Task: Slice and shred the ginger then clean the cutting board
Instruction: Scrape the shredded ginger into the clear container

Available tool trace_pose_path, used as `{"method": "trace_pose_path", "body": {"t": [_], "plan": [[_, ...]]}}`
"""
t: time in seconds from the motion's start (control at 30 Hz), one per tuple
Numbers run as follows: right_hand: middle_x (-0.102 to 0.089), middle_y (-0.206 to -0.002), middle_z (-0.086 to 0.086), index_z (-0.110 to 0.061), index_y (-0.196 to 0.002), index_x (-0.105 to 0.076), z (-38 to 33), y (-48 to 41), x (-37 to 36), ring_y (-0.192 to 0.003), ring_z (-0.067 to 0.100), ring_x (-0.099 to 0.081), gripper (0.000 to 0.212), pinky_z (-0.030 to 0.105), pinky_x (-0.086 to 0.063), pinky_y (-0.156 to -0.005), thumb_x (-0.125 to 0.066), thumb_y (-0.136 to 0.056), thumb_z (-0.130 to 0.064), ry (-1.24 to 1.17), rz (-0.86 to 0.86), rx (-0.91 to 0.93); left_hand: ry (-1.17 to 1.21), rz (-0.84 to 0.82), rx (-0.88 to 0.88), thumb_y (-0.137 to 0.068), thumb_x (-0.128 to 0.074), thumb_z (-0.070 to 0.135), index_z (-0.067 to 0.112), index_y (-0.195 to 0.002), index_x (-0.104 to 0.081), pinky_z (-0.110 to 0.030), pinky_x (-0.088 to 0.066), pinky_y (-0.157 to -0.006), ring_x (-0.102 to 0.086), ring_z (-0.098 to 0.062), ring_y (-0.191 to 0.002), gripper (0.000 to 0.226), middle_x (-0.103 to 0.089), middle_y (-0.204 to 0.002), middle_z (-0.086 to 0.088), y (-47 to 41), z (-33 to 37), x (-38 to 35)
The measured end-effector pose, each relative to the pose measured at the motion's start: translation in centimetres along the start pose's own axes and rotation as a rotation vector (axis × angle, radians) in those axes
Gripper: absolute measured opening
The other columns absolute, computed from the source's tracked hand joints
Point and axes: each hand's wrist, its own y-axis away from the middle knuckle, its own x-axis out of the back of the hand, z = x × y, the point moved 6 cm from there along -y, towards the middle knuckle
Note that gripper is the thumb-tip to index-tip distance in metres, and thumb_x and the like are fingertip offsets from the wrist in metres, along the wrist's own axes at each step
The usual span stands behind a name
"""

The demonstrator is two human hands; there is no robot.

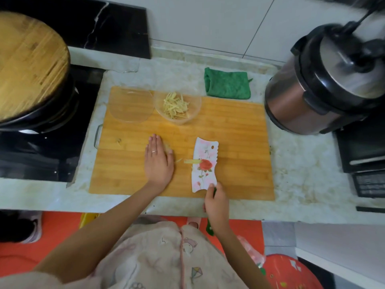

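Head view shows your left hand point(158, 163) lying flat on the cutting board point(233, 138), palm down, fingers straight and close together. It presses on a small pile of ginger point(168, 146), whose pale edge shows just above your thumb. Your right hand point(215, 202) curls round the green handle of the knife point(205, 170) at the board's near edge. The blade is turned so its flowered face looks up at you, and its tip points away from you. A few ginger shreds point(191, 161) lie against the blade's left edge, between your two hands. At the far side of the board a clear bowl point(193, 113) holds shredded ginger, and an empty clear bowl point(130, 107) stands just beside it on the left. A folded green cloth point(227, 86) lies on the counter behind the board.
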Motion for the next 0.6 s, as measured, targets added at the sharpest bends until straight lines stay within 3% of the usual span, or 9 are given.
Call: {"method": "trace_pose_path", "body": {"t": [0.17, 0.37, 0.6], "plan": [[-0.058, -0.063, 0.015, -0.017, -0.086, -0.043, -1.9, -0.4, -1.6, -0.057, 0.032, -0.061, 0.023, 0.048, -0.051, -0.055, -0.033, -0.101, -0.032, 0.031, 0.008, 0.02, 0.123, 0.003, 0.031, -0.094, -0.014, 0.037, -0.007, -0.144, -0.031, -0.039, -0.015, -0.118, -0.026, -0.033, -0.142, 0.069, -0.033, -0.15, -0.023, -1.0, 2.5, -1.2], [-0.056, -0.062, 0.014, -0.011, -0.086, -0.045, -4.3, -0.9, -3.0, -0.056, 0.03, -0.059, 0.026, 0.039, -0.044, -0.052, -0.033, -0.102, -0.026, 0.092, -0.009, 0.076, 0.241, -0.03, -0.003, -0.095, -0.01, 0.041, -0.005, -0.146, -0.027, -0.035, -0.013, -0.118, -0.021, -0.029, -0.144, 0.071, -0.028, -0.153, -0.019, -1.4, 4.2, -1.9], [-0.06, -0.065, 0.013, -0.013, -0.084, -0.047, -4.4, -1.3, -3.6, -0.056, 0.028, -0.059, 0.024, 0.036, -0.044, -0.051, -0.037, -0.101, -0.026, 0.077, -0.04, 0.068, 0.333, -0.106, -0.106, -0.095, -0.011, 0.042, 0.0, -0.147, -0.028, -0.035, -0.021, -0.117, -0.023, -0.026, -0.144, 0.069, -0.029, -0.153, -0.017, -0.7, 6.3, -2.5]]}}
